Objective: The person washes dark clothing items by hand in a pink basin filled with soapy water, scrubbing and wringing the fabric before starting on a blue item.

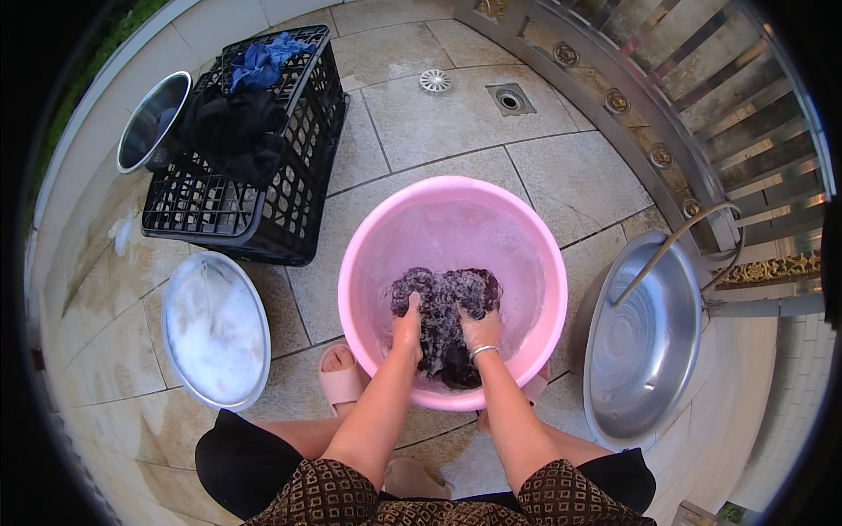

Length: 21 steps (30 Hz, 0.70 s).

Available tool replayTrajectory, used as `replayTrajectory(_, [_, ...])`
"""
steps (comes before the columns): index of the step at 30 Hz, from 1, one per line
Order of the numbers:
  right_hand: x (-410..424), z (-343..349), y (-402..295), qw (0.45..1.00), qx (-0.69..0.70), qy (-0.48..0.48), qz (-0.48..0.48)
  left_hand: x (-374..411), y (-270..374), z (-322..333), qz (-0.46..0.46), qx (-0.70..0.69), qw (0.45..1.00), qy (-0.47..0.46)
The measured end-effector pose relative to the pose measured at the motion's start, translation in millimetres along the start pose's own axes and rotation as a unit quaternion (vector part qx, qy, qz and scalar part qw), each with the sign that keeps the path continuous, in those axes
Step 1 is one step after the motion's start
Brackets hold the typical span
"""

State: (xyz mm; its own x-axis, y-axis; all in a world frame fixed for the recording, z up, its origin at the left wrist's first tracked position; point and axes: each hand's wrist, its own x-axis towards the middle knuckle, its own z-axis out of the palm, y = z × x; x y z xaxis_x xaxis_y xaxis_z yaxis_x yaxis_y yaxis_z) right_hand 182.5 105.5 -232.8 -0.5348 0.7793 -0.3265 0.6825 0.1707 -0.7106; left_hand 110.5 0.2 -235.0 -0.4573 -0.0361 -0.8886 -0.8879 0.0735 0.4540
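A large pink plastic basin [452, 187] of soapy water stands on the floor between my feet. Both hands are partly under the water in it, on a dark, wet cloth [441, 329]. My left hand [408, 322] grips the cloth's left side, thumb on top. On the right side of the same cloth is my right hand [481, 330], a silver bangle at its wrist. The fingers of both hands are hidden by cloth and water.
An upturned black plastic crate [260, 220] bears black cloth [237, 135], blue cloth [263, 62] and a leaning metal bowl [152, 121]. A basin of suds [214, 332] stands left; a metal basin with a hose [644, 342] stands right. Beyond are a floor drain [509, 100] and its cover [435, 81].
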Motion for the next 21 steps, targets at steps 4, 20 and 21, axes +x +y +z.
replayTrajectory(4, [-46, -15, -55, 0.990, 0.116, -0.038, -0.067, 0, 2, -5, -0.084, -0.192, 0.960, -0.183])
replayTrajectory(20, [27, -77, -53, 0.934, -0.293, -0.196, 0.064, -44, 55, -34, 0.555, 0.548, 0.611, 0.134])
replayTrajectory(21, [24, -86, -63, 0.958, -0.253, -0.119, 0.065, -42, 53, -33, 0.570, 0.587, 0.552, 0.162])
